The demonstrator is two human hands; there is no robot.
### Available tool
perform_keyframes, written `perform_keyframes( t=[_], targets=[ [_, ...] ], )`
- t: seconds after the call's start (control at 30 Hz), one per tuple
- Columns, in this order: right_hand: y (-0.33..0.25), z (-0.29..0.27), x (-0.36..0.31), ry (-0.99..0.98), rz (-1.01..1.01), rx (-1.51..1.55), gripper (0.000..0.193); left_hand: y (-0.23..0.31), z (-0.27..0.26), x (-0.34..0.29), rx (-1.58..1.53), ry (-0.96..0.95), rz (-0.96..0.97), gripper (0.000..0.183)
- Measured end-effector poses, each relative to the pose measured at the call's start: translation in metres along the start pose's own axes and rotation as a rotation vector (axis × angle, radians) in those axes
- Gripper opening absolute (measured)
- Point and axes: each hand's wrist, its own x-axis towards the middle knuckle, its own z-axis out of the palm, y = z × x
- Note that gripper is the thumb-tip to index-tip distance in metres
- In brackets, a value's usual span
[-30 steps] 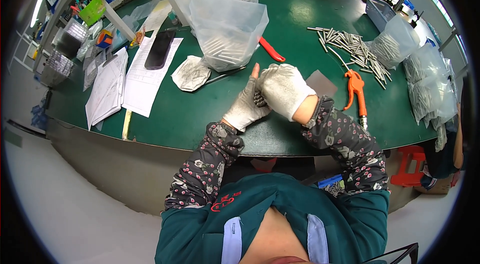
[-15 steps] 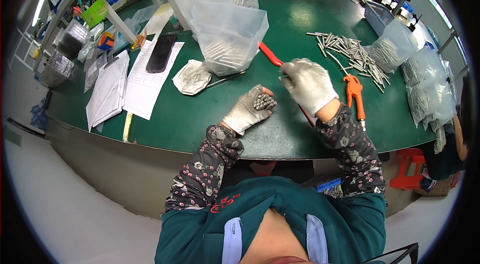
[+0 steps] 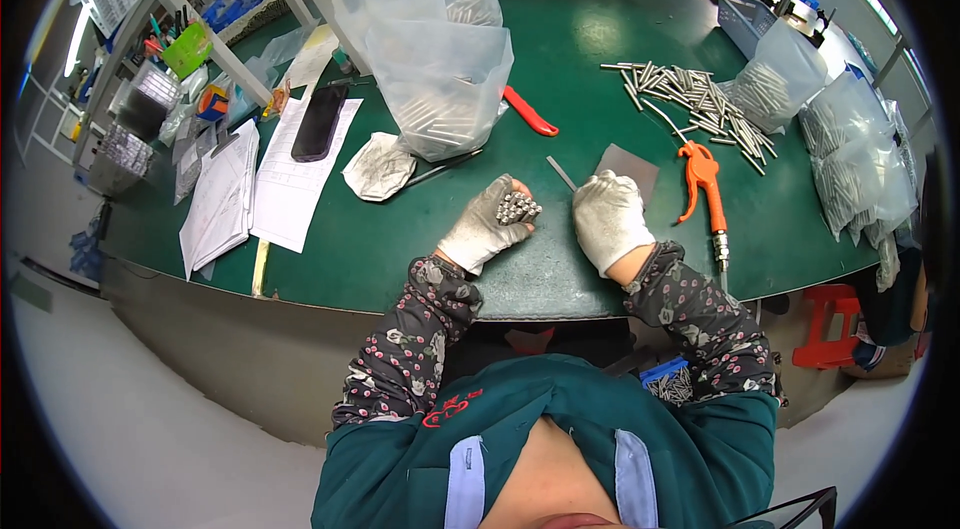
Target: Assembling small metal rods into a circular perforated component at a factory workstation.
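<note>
My left hand (image 3: pixel 482 225), in a white work glove, is closed around a bundle of short metal pins (image 3: pixel 517 209) with their ends facing up and right. To its right, my gloved right hand (image 3: pixel 612 225) is closed, knuckles up. One slim metal pin (image 3: pixel 560 172) sticks out from its fingertips, pointing away to the left. A brown-grey square sheet (image 3: pixel 634 170) lies partly beneath the right hand. The fingertips of that hand are mostly hidden by its back.
Beyond the right hand spreads a loose pile of metal pins (image 3: pixel 695 99), with an orange air gun (image 3: pixel 703 184) nearer. Plastic bags of pins (image 3: pixel 437 89) stand at the back left. A red handle (image 3: pixel 530 112), a phone (image 3: pixel 320 122) and papers (image 3: pixel 290 189) lie on the green table.
My right hand has come nearer to me, uncovering part of the square sheet, and a pin now shows at its fingertips. The left hand keeps its bundle almost in place.
</note>
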Motion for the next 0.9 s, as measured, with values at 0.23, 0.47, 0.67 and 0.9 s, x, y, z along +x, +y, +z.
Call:
perform_keyframes(
  t=[0.23, 0.47, 0.67, 0.9],
  targets=[
    [0.013, -0.005, -0.003, 0.073, 0.112, 0.495, 0.010, -0.002, -0.001, 0.000, -0.073, -0.004, -0.013, 0.040],
    [0.011, -0.008, -0.020, 0.382, 0.282, 1.388, 0.029, -0.002, -0.001, 0.001, -0.006, -0.013, 0.010, 0.039],
    [-0.024, -0.021, -0.046, 0.365, 0.059, 0.974, 0.063, -0.008, 0.000, 0.000, -0.131, 0.014, 0.048, 0.037],
    [-0.035, -0.014, -0.048, 0.347, 0.034, 0.810, 0.062, -0.011, -0.002, 0.001, -0.093, 0.009, 0.102, 0.030]
  ],
)
